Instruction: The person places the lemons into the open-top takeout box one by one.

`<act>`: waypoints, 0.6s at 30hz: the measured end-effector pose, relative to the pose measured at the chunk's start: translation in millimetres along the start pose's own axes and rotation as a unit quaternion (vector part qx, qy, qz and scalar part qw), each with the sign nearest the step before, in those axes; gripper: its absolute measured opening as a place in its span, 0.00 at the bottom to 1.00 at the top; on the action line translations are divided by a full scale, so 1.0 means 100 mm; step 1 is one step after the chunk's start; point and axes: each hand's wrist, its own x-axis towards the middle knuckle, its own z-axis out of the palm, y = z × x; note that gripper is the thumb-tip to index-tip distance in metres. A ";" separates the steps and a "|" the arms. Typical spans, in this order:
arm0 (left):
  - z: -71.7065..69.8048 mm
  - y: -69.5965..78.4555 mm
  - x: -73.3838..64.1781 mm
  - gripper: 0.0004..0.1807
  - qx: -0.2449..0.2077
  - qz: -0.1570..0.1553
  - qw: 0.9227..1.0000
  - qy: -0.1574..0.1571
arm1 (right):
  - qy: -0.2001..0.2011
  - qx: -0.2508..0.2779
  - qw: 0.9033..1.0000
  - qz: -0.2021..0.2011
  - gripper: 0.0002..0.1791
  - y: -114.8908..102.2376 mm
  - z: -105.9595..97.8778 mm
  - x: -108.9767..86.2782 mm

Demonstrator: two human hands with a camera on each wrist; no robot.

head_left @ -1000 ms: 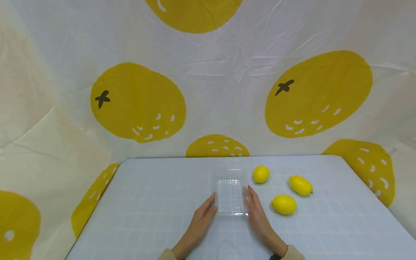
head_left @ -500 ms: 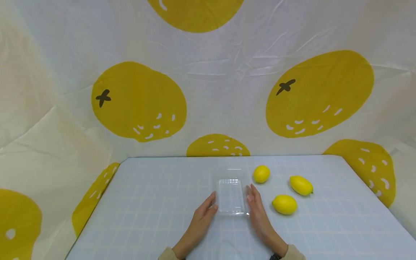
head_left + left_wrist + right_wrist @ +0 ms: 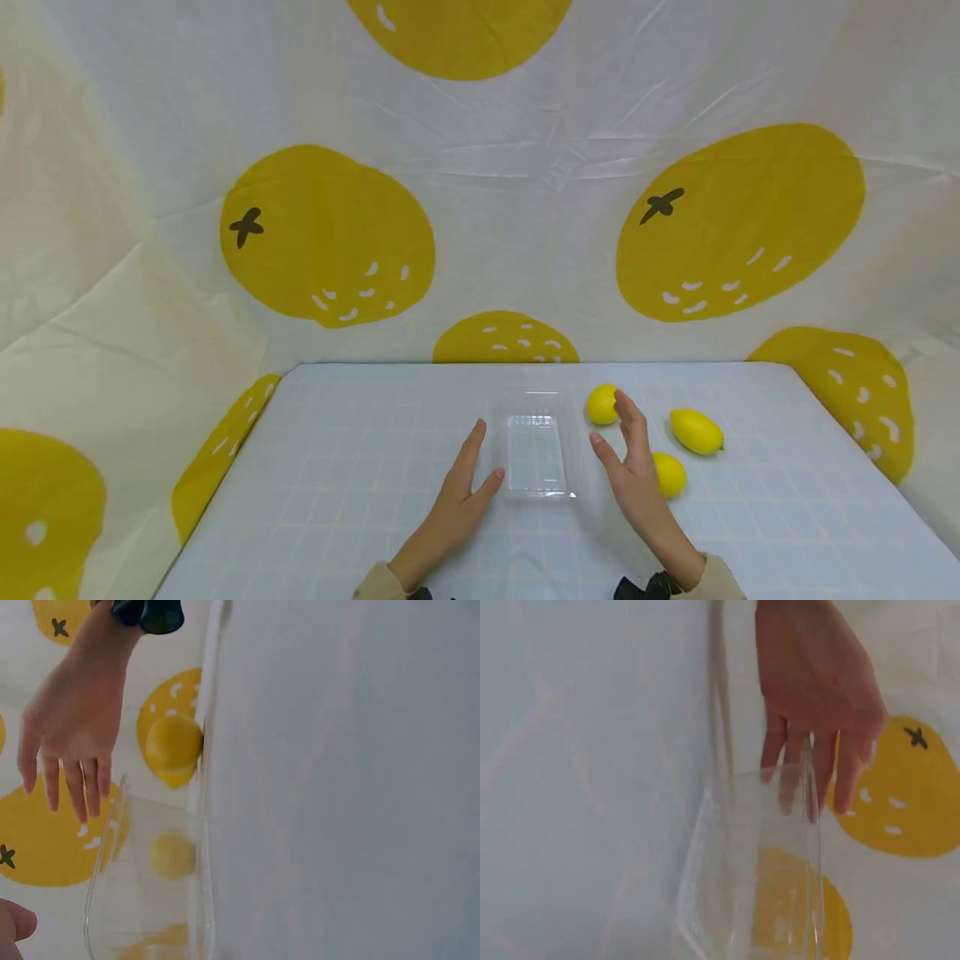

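Lemons [image 3: 696,431] lie between the clear container [image 3: 534,458] and the surface's [image 3: 360,442] right edge; my left hand [image 3: 457,497] and right hand [image 3: 634,480], both spread wide, flank the container, seemingly untouching.

The container [image 3: 534,454] lies on the table [image 3: 360,442], roughly midway between its left and right edges; the backdrop [image 3: 525,250] stands behind the back edge. To the right lie the rear lemon [image 3: 600,405], nearest the back edge, the outer lemon [image 3: 696,431], nearest the right edge, and the front lemon [image 3: 671,475], before both. The left hand [image 3: 456,498] is left of the container, the right hand [image 3: 637,486] to its right.
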 end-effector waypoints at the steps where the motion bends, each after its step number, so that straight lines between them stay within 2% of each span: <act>1: -0.02 0.01 0.01 0.38 0.024 0.011 1.000 0.002 | 0.010 -0.017 1.000 -0.004 0.37 -0.02 -0.05 0.00; 5: -0.08 0.01 0.04 0.38 0.098 0.043 0.994 0.008 | 0.038 -0.092 0.995 0.004 0.37 -0.03 -0.25 -0.08; 11: -0.09 -0.03 0.07 0.40 0.148 0.064 0.987 0.008 | 0.047 -0.190 0.981 0.011 0.38 0.10 -0.38 -0.25; 13: -0.08 -0.07 0.08 0.40 0.169 0.086 0.982 0.011 | 0.047 -0.203 0.978 0.027 0.39 0.16 -0.40 -0.30; 18: -0.05 -0.17 0.09 0.41 0.218 0.136 0.966 0.018 | 0.055 -0.182 0.980 0.063 0.38 0.29 -0.41 -0.38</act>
